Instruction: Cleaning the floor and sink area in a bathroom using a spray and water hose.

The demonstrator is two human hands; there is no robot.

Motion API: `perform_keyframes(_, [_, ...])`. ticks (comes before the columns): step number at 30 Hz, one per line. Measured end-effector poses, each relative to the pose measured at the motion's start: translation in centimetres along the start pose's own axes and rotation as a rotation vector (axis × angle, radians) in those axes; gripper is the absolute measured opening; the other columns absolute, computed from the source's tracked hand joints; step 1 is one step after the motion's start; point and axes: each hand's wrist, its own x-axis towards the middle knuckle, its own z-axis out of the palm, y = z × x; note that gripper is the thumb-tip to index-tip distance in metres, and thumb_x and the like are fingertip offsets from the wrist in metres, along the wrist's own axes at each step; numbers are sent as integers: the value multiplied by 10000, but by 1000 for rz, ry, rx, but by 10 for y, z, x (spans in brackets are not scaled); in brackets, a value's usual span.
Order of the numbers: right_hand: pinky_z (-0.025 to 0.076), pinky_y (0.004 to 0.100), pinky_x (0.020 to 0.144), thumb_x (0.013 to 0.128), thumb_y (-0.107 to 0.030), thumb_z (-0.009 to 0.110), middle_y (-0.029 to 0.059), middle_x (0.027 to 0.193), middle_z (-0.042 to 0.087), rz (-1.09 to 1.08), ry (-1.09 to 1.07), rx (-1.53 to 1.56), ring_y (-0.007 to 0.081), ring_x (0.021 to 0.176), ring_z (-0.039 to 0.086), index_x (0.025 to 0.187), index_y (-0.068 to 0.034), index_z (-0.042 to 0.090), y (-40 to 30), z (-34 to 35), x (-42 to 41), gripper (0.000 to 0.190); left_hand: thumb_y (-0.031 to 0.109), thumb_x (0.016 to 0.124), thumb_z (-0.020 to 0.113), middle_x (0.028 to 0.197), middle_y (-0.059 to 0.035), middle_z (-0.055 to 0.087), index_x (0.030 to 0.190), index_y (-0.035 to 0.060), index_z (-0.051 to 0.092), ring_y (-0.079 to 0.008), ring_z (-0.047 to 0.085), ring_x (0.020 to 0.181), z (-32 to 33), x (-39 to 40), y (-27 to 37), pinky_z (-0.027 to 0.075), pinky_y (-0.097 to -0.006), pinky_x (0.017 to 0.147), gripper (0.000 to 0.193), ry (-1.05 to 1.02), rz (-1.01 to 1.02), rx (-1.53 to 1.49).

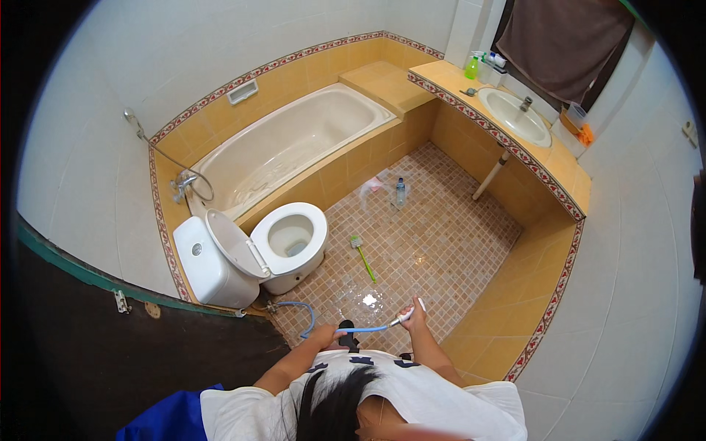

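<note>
A white handheld bidet sprayer (407, 316) is gripped in my right hand (417, 315), its head tilted up and away from me. From its metal end a light-blue hose (364, 329) runs left to my left hand (325, 335), which is closed around it. Beyond that hand the hose loops back to a valve (270, 306) beside the toilet. The white toilet (298, 231) stands ahead on the left with its lid raised and seat down. On the wet tiled floor (441, 248) lies a green-handled toilet brush (364, 260), bristles pointing away from me.
A bathtub (298, 149) stretches behind the toilet. A plastic bottle (400, 192) stands on the floor near a crumpled clear plastic bag (370, 187). At the right, a tiled counter (562, 165) holds a washbasin (510, 118) and a green spray bottle (472, 67). A dark door (138, 353) is at lower left.
</note>
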Motion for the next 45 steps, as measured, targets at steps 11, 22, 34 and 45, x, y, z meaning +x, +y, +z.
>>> perform_keyframes(11, [310, 335, 431, 753, -351, 642, 21, 450, 336, 184, -12, -135, 177, 386, 336, 601, -131, 365, 44, 45, 32, 385, 477, 823, 473, 756, -222, 587, 805, 6, 592, -401, 558, 748, 1, -32, -36, 425, -461, 660, 486, 131, -74, -117])
perform_keyframes(22, [316, 328, 397, 742, -335, 660, 18, 454, 328, 77, 124, -166, 172, 362, 332, 626, -136, 381, 45, 67, 33, 362, 513, 832, 417, 806, -234, 587, 851, 14, 591, -405, 557, 780, -23, -12, -47, 423, -463, 699, 529, -21, -78, -139])
perform_keyframes(34, [318, 332, 411, 753, -334, 651, 18, 457, 334, 103, 123, -94, 169, 371, 334, 653, -132, 375, 33, 59, 38, 356, 547, 829, 388, 797, -235, 590, 809, 9, 605, -408, 560, 773, -19, 15, -52, 427, -471, 694, 581, -83, -63, -48])
perform_keyframes(45, [314, 341, 401, 742, -359, 659, 19, 455, 346, 126, 18, -316, 177, 366, 349, 611, -132, 362, 7, 84, 45, 396, 490, 846, 410, 742, -235, 579, 799, 15, 588, -416, 548, 716, -10, -5, 0, 417, -473, 652, 510, 72, -99, -79])
